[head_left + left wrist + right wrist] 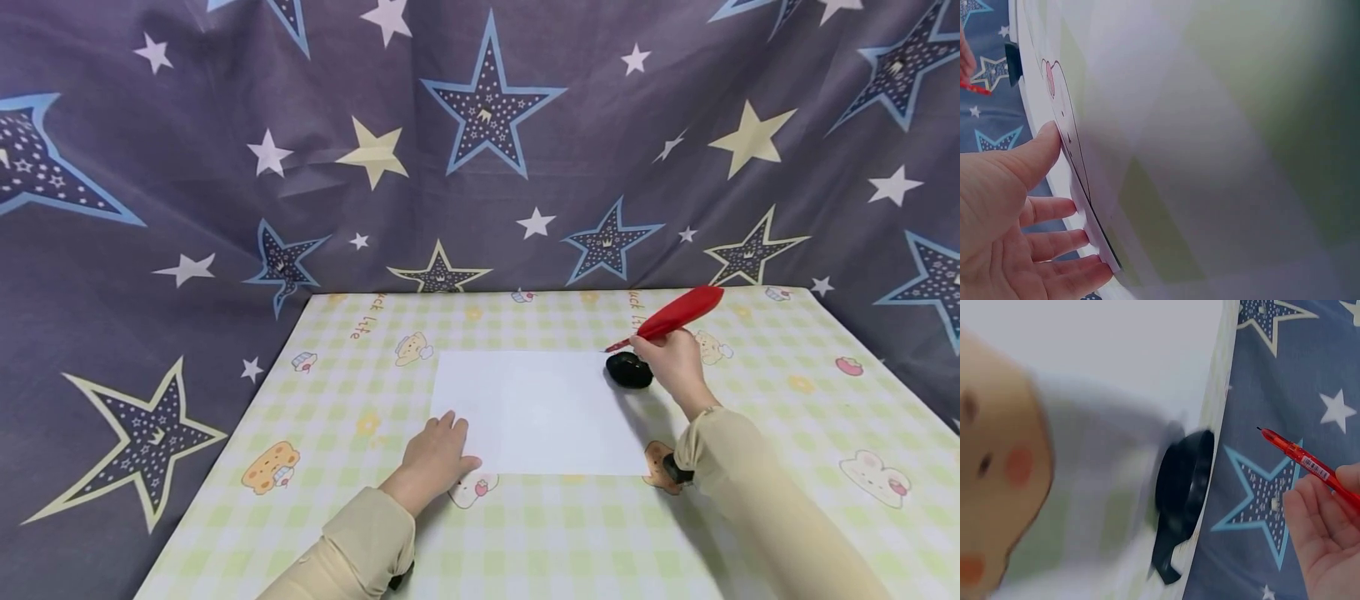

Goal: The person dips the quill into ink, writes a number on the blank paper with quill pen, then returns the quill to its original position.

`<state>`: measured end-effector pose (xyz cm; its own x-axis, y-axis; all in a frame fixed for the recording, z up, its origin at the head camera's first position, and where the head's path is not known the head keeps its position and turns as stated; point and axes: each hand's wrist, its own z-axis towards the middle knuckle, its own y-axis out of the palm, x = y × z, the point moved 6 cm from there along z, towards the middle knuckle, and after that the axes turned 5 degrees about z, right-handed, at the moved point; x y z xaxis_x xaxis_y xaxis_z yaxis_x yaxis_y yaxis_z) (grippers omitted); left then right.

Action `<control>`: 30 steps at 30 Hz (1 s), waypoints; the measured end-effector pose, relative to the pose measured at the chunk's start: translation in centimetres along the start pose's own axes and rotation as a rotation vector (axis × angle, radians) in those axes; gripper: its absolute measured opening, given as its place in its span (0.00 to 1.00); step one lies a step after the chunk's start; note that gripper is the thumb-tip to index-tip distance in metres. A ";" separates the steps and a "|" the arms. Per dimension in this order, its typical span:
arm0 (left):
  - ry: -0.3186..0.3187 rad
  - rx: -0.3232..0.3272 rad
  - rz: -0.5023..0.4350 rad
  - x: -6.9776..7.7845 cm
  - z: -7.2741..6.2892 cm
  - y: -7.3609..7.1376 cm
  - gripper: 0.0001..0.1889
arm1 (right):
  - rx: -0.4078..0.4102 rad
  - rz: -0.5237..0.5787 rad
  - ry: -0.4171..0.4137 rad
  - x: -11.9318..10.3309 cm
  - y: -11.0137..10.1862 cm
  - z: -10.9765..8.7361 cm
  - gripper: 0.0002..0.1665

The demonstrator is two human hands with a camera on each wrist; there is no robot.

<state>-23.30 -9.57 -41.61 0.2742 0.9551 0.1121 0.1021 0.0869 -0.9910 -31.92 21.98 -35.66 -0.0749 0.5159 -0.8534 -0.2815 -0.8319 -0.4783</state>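
A blank white sheet of paper (540, 412) lies on the table. My left hand (435, 458) rests at its lower left corner, fingers extended over the edge and thumb spread, as the left wrist view also shows. Off the sheet's far right corner, my right hand (678, 371) pinches a red feather pen (684, 310), whose plume slants up to the right. Its dark writing tip (1259, 429) shows bare in the right wrist view, apart from the paper. Just below the pen sits a small glossy black cup-like thing (1182, 494) with a curved tail, perhaps a holder.
A green-and-white checked cloth (337, 517) with cartoon prints covers the table. Behind and to the left hangs a dark curtain (315, 192) with stars, meeting the table's far edge.
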 end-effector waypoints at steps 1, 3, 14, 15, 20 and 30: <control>0.000 0.000 0.002 0.0 0.0 0.0 0.27 | -0.007 0.003 0.006 -0.2 0.4 0.1 0.13; 0.000 0.000 0.005 0.0 0.0 0.0 0.27 | -0.017 0.000 0.012 -0.5 1.2 0.2 0.13; -0.002 -0.007 0.020 0.0 0.0 0.1 0.28 | -0.064 0.006 -0.041 -2.1 4.6 0.2 0.12; -0.002 -0.006 0.021 0.0 0.0 0.1 0.28 | -0.067 0.005 -0.044 -2.1 4.9 0.1 0.12; -0.007 -0.009 0.022 -0.1 0.0 0.2 0.28 | -0.089 0.012 -0.052 -2.2 6.1 0.0 0.11; -0.011 -0.016 0.017 -0.3 0.0 0.3 0.28 | -0.118 0.001 -0.025 -2.3 8.0 0.1 0.11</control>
<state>-23.37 -9.84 -41.92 0.2651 0.9596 0.0945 0.1131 0.0664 -0.9914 -34.06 14.20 -37.53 -0.0996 0.5187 -0.8491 -0.1665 -0.8500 -0.4998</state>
